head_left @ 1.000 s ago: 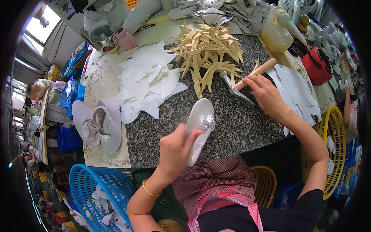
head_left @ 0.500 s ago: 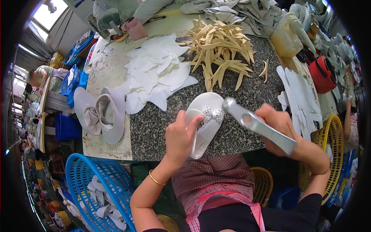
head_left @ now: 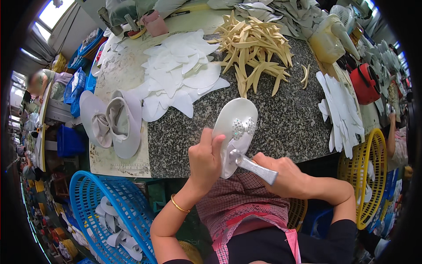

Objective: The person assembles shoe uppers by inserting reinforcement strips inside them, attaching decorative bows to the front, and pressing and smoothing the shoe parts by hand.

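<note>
A white sandal (head_left: 236, 110) with a sparkling rhinestone bow on its strap stands tilted at the front edge of the stone slab. My left hand (head_left: 205, 158) is closed around its left side, with the thumb near the strap. In my right hand (head_left: 285, 177), a metal hammer (head_left: 258, 170) is gripped by its handle, and its head lies against the heel end of the insole. The fingers behind the handle are partly hidden.
On the slab (head_left: 281, 127) lie tan curved strips (head_left: 255, 48) and white cut pieces (head_left: 178, 75). Pale visor-like items (head_left: 127, 132) sit at left, white strips (head_left: 340, 112) at right. A blue basket (head_left: 110, 189) and a yellow basket (head_left: 380, 154) flank the table.
My right hand has brought the hammer down and left, from beside the bow to the sandal's heel end. The left hand keeps hold of the sandal, which now stands slightly more upright.
</note>
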A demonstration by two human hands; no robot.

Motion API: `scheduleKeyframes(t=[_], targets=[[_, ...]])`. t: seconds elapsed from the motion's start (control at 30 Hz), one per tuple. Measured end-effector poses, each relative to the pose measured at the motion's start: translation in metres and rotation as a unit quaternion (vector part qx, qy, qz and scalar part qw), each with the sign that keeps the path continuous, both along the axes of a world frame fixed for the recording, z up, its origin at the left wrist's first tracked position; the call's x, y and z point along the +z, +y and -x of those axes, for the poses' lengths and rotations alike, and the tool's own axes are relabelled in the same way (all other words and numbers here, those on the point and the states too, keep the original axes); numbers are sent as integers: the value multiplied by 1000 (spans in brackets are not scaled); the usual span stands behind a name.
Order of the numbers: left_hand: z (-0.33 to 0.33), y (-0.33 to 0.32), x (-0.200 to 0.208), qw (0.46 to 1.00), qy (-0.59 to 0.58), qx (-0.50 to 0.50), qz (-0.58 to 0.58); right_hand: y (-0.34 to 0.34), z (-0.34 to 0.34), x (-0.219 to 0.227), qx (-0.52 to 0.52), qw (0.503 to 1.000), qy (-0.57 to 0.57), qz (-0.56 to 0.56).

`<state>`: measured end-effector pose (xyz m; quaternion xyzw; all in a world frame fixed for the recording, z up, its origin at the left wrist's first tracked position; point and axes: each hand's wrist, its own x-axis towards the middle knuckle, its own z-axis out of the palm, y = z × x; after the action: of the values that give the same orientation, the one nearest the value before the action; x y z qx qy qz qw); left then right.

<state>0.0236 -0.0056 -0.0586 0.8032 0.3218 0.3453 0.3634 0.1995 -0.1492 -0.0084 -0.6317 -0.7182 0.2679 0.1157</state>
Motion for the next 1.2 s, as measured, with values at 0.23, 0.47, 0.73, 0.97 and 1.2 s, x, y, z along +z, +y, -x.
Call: scheduleKeyframes(t=[0.23, 0.47, 0.73, 0.97, 1.2], targets=[[13, -5, -7, 996, -87, 5, -29, -3, 14, -4, 2, 998, 55, 3], [30, -18, -23, 986, -133, 49, -83, -5, 16, -11, 36, 995, 89, -34], [33, 5, -13, 991, -104, -10, 81, 20, -5, -9, -76, 993, 48, -82], [51, 9, 3, 993, -18, -114, -16, 9, -9, 2, -78, 982, 93, -148], [67, 2, -9, 993, -5, -118, -26, 10, -2, -2, -42, 990, 122, -62]])
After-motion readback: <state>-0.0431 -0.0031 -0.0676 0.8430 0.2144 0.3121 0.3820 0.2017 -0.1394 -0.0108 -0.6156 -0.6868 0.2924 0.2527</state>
